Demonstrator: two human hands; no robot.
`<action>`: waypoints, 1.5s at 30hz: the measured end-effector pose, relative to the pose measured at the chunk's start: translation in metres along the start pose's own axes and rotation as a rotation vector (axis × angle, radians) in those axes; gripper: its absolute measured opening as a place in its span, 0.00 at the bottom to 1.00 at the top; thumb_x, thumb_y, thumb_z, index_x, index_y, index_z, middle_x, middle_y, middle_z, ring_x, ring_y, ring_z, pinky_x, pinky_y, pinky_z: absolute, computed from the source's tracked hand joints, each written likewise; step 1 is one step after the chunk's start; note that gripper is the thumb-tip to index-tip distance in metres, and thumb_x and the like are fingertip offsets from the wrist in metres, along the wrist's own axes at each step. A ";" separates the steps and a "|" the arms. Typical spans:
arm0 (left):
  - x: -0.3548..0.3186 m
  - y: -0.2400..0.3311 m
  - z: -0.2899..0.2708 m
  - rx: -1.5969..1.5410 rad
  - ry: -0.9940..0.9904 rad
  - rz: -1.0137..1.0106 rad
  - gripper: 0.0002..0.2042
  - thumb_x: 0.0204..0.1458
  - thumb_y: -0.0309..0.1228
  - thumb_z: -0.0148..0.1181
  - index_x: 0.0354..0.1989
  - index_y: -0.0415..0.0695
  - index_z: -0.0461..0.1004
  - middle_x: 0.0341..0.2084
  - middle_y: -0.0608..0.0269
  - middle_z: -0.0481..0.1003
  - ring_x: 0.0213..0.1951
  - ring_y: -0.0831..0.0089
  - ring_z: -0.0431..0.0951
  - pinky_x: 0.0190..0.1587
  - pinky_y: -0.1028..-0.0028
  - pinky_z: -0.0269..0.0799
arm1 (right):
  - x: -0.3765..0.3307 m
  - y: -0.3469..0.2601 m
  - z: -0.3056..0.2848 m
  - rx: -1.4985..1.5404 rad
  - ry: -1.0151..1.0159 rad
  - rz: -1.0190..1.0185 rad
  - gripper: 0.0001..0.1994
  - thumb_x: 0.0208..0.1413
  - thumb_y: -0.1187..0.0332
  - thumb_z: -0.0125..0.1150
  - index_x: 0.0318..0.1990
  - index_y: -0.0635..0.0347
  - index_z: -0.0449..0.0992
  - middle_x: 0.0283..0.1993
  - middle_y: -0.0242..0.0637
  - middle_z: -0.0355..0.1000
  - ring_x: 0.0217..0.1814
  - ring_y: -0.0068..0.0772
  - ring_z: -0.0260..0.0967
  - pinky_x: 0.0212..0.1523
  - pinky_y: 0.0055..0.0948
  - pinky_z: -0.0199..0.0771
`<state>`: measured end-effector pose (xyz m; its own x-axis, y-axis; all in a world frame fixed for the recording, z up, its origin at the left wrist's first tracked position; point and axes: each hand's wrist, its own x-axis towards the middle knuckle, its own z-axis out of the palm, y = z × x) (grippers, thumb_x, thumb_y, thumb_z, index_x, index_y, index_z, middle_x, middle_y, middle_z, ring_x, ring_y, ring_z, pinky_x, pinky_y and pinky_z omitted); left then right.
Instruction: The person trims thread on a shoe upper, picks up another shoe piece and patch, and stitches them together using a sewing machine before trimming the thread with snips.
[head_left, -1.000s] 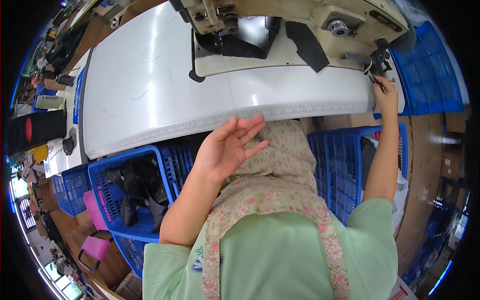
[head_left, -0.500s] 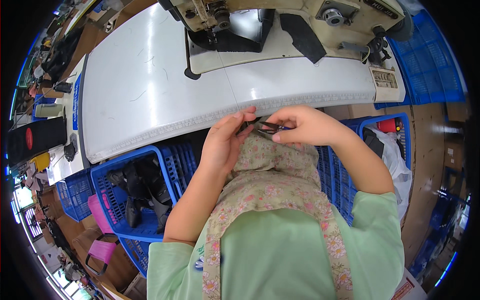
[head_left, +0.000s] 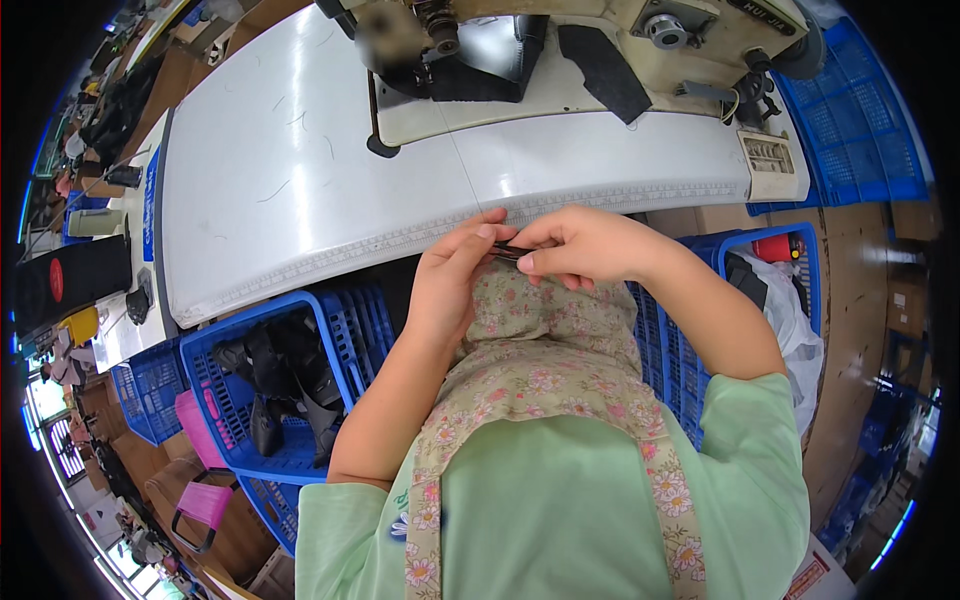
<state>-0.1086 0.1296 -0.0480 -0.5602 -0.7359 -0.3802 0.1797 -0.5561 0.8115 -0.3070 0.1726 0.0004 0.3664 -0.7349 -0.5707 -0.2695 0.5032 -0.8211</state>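
Here, snips: small dark metal thread snips [head_left: 512, 252], between both hands, by the table's front edge.
Right hand [head_left: 585, 240]: fingers curled around the snips.
Left hand [head_left: 450, 268]: thumb and forefinger nearly together; cannot tell what they grip.
Thread: thin strand [head_left: 461, 160] crossing the glossy white tabletop [head_left: 260, 200].
Beyond: cream metal sewing machine [head_left: 722, 58].

Got a pink seat [head_left: 204, 503] near left, a blue crate [head_left: 855, 120] far right, plus a white plastic bag [head_left: 793, 335] poking out of a blue basket [head_left: 672, 345] at right.
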 end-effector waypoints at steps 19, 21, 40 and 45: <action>0.006 0.003 0.002 0.025 0.038 -0.003 0.11 0.58 0.31 0.54 0.40 0.36 0.79 0.53 0.54 0.73 0.54 0.64 0.71 0.57 0.62 0.67 | -0.019 0.003 -0.022 -0.366 -0.178 -0.055 0.14 0.54 0.66 0.62 0.46 0.64 0.76 0.32 0.34 0.76 0.25 0.24 0.70 0.27 0.27 0.71; 0.006 -0.001 -0.006 -0.012 0.030 -0.006 0.11 0.58 0.30 0.54 0.41 0.37 0.79 0.51 0.54 0.74 0.55 0.64 0.71 0.57 0.59 0.67 | -0.027 0.030 -0.041 -0.375 -0.062 -0.033 0.15 0.52 0.69 0.61 0.47 0.64 0.75 0.35 0.38 0.76 0.33 0.28 0.73 0.36 0.29 0.73; -0.001 0.008 -0.006 0.239 -0.025 0.038 0.12 0.60 0.33 0.55 0.41 0.36 0.79 0.39 0.60 0.79 0.45 0.73 0.75 0.54 0.72 0.66 | -0.113 0.173 -0.210 -0.846 1.525 -0.378 0.14 0.43 0.81 0.48 0.34 0.63 0.79 0.49 0.42 0.75 0.59 0.44 0.67 0.62 0.35 0.63; -0.002 0.012 -0.002 0.308 -0.039 0.018 0.12 0.61 0.32 0.54 0.39 0.36 0.79 0.37 0.62 0.79 0.42 0.75 0.76 0.50 0.74 0.69 | -0.031 0.026 -0.066 -0.890 0.929 -0.868 0.14 0.36 0.82 0.52 0.33 0.60 0.78 0.47 0.40 0.74 0.53 0.46 0.69 0.56 0.41 0.69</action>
<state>-0.1039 0.1235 -0.0389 -0.5910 -0.7257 -0.3523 -0.0601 -0.3959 0.9163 -0.3840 0.1783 -0.0028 0.1144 -0.8306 0.5449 -0.8215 -0.3875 -0.4182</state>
